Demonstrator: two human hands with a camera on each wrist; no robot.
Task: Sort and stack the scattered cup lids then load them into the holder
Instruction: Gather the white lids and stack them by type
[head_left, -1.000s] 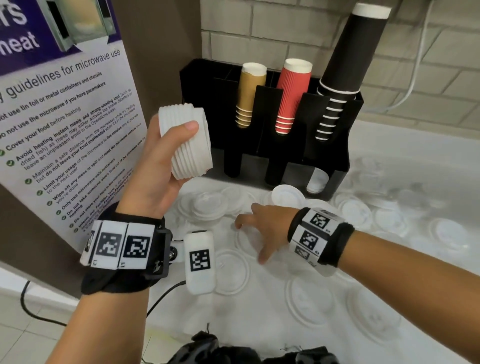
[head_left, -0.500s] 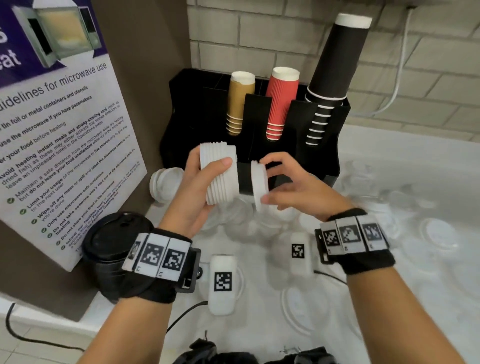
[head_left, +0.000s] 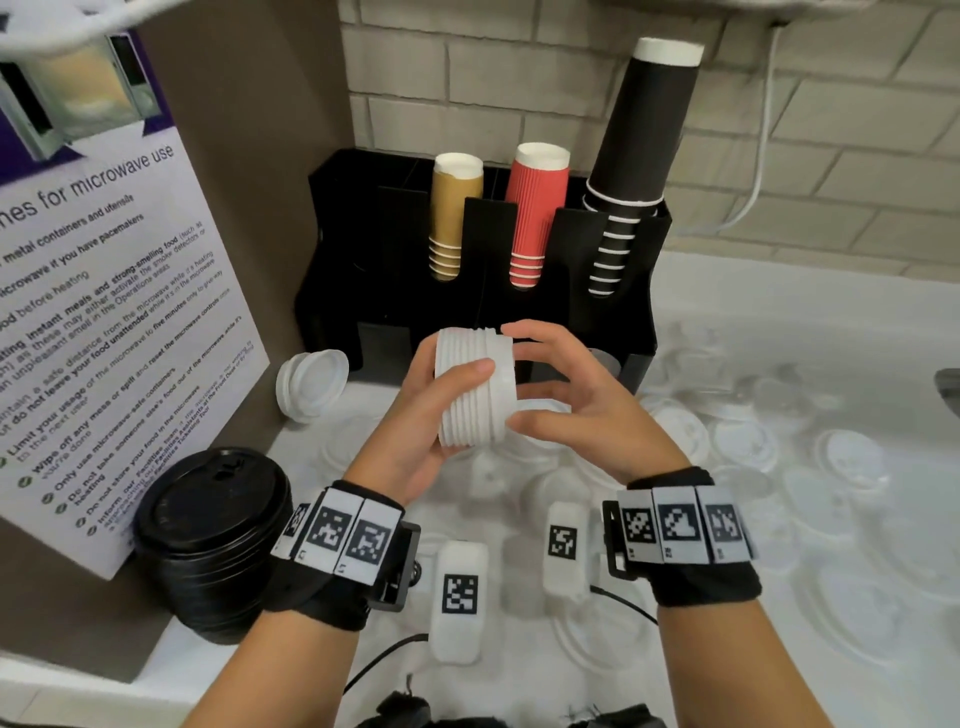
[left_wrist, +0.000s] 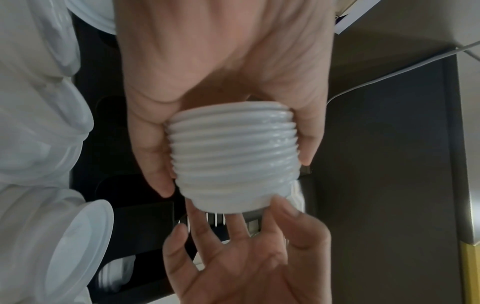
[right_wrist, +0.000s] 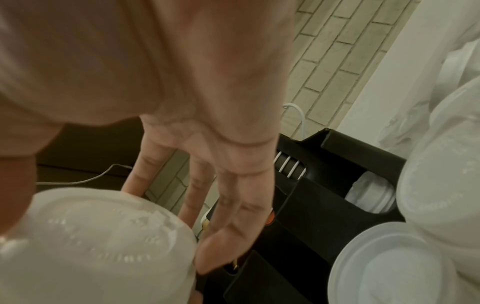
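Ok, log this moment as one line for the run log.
left hand: grips white lid stack | right hand: open, fingers at stack's end | holder: stack not loaded | loose lids: on counter

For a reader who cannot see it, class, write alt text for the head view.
A left hand grips a sideways stack of white lids while the open right hand presses its end. Behind stands a black holder of paper cups; more lids litter the white counter.

The head camera looks forward and down from close above the counter (head_left: 779, 322), holder (head_left: 478, 312) at twelve o'clock. Both wrist cameras look along the fingers, very near, sharing the lid stack (left_wrist: 233, 156) with it.
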